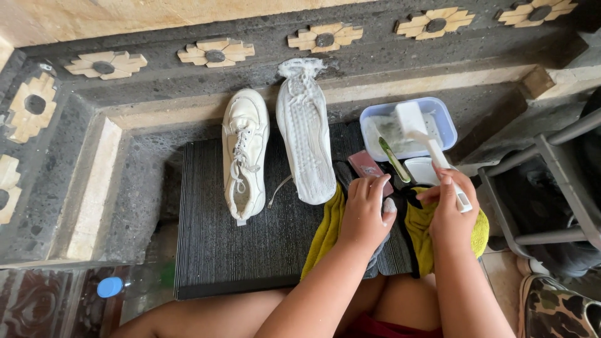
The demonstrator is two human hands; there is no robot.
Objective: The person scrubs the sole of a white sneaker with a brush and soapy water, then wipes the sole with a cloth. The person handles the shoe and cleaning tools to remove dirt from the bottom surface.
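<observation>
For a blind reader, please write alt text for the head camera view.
A seated person's right hand holds a white brush over a soapy tub, left hand on a yellow cloth. Two white shoes lie on a dark mat.

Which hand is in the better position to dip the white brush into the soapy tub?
The right hand. It already grips the white brush, whose head lies over the blue tub. The left hand rests on the yellow cloth, farther away.
</observation>
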